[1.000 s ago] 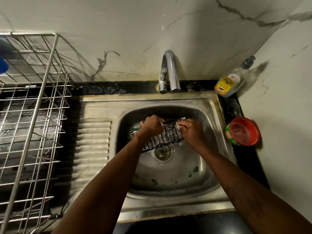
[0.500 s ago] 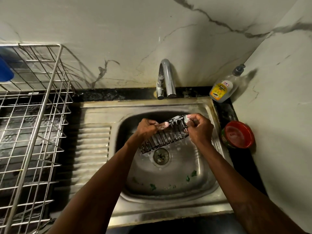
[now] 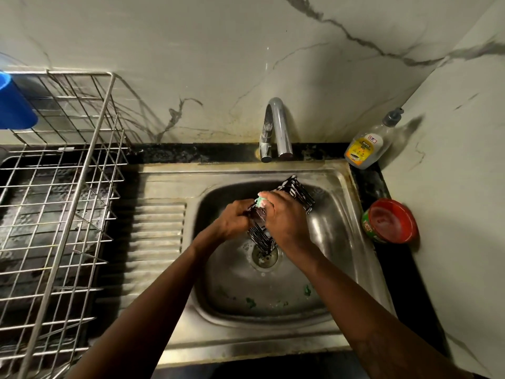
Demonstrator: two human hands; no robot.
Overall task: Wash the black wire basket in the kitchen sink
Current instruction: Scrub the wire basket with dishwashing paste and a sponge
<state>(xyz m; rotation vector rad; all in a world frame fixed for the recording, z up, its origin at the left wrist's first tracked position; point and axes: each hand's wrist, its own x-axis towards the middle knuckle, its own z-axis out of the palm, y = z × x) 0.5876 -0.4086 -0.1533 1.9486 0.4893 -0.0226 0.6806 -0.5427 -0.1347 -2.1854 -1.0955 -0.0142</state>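
Head view: the black wire basket [image 3: 297, 194] is hanging on end inside the sink [image 3: 336, 236], tilted, with its lower end just above the drain [image 3: 265, 257] and its upper end leaning back and to the right of the drain. The left hand [image 3: 233, 220] is gripping the basket's left side, fingers curled round the wires and forearm stretching in from the lower left. The right hand [image 3: 284, 217] is lying across the basket's front with knuckles up, its fingertips pinching a foamy pad [image 3: 261, 201] against the wires; its forearm is reaching in from the lower right. Foam is clinging to the basket's wires. Green scraps [image 3: 251, 302] are lying in the bowl, nearer the person than the drain. Behind the drain the tap [image 3: 276, 127] is arching forward. Right of the drain, on the dark counter, a red tub [image 3: 390, 220] is sitting, with a soap bottle [image 3: 366, 146] further back. Well left of the drain a wire dish rack [image 3: 54, 201] is standing, holding a blue cup [image 3: 13, 105].
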